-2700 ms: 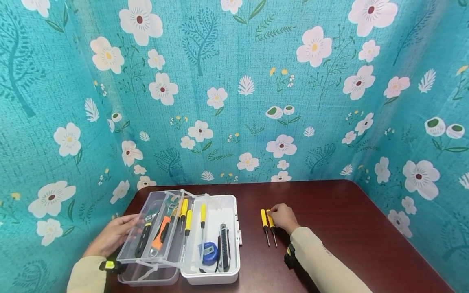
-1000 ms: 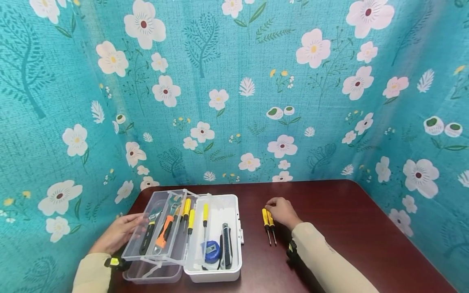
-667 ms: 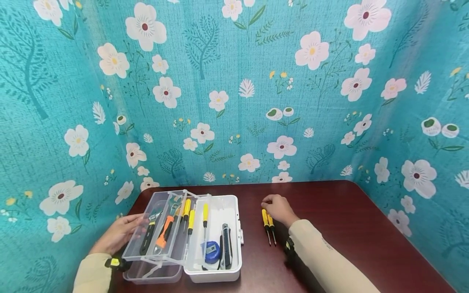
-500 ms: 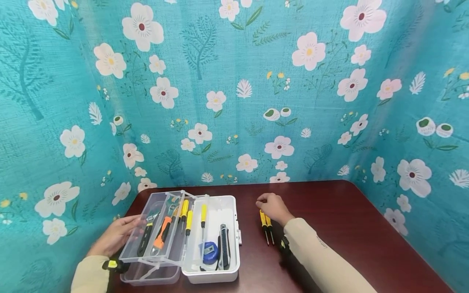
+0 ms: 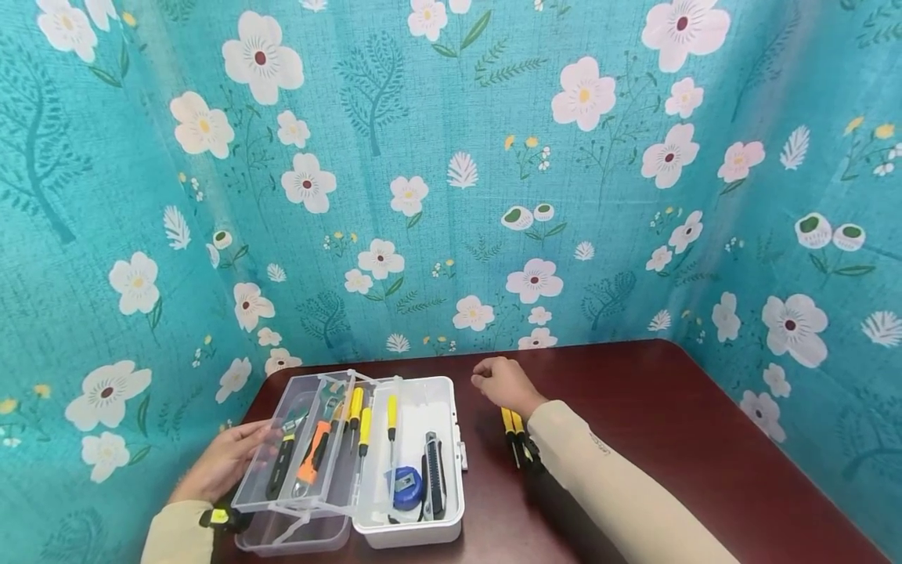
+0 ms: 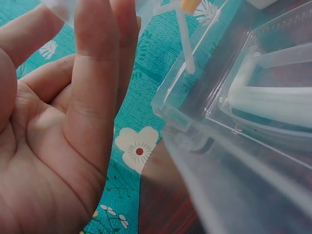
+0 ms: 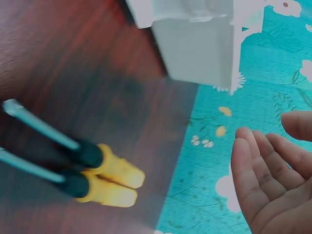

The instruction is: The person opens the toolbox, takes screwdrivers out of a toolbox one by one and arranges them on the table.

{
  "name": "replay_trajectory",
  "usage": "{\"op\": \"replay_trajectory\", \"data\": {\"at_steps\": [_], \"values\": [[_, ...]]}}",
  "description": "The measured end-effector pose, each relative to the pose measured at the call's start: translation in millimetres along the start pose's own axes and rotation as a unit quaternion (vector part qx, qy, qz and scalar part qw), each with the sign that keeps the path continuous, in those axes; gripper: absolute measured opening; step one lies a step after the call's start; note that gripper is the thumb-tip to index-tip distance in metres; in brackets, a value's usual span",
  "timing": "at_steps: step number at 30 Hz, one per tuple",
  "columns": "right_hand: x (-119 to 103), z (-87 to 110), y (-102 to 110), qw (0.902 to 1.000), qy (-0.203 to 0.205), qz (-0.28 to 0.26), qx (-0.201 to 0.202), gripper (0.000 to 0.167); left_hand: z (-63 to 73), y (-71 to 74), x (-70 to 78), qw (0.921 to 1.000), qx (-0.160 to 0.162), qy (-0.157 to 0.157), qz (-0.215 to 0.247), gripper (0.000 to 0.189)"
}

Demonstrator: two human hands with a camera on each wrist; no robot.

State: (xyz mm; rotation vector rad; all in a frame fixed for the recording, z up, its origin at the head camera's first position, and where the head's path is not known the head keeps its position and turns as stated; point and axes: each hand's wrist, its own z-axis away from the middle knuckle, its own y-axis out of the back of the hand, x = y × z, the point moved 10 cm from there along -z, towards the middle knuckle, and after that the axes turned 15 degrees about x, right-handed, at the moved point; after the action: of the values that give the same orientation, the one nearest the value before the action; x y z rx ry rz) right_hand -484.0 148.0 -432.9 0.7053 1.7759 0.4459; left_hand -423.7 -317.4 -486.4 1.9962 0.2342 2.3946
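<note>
My left hand (image 5: 227,460) touches the outer edge of the clear fold-out tray (image 5: 243,493), its fingertips showing through the plastic; a long straight finger (image 6: 95,92) fills the left wrist view. My right hand (image 5: 509,385) is raised over the table, its fingers (image 7: 246,168) loosely bent and holding nothing. Below it two yellow-handled screwdrivers (image 7: 114,190) lie side by side, partly hidden by the hand and sleeve in the head view. The tray belongs to a white toolbox (image 5: 416,536) and carries an adjustable wrench (image 5: 280,466) and an orange-and-black tool (image 5: 313,454).
In the toolbox base sit a blue tape measure (image 5: 407,489), a utility knife (image 5: 434,476) and a yellow-handled screwdriver (image 5: 391,415). More yellow-handled tools (image 5: 364,427) stand by the tray's inner edge. A floral curtain (image 5: 437,196) surrounds the dark red table (image 5: 634,439).
The two screwdrivers on the table have come closer together. My right hand has left their handles and moved up and left towards the toolbox. My left hand stays at the tray.
</note>
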Motion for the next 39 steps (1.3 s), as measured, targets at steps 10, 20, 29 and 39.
{"op": "replay_trajectory", "data": {"at_steps": [10,20,29,39], "values": [[-32,-6.8,-12,0.9996,0.019,-0.009,-0.02,0.028,-4.4,2.8,-5.4,0.9996,0.022,0.005,-0.018,0.067],[-59,-6.5,-29,0.997,0.065,0.022,-0.037,0.026,-0.5,1.0,-3.6,0.9998,0.015,0.0,-0.011,0.061],[-74,-4.8,-43,0.9971,0.054,0.026,-0.048,0.028,-2.4,1.5,-4.9,0.9998,0.02,-0.003,-0.007,0.06],[-94,1.3,-63,0.9956,0.074,0.006,-0.056,0.029,-2.7,2.5,-3.6,0.9993,0.033,-0.002,-0.016,0.066]]}}
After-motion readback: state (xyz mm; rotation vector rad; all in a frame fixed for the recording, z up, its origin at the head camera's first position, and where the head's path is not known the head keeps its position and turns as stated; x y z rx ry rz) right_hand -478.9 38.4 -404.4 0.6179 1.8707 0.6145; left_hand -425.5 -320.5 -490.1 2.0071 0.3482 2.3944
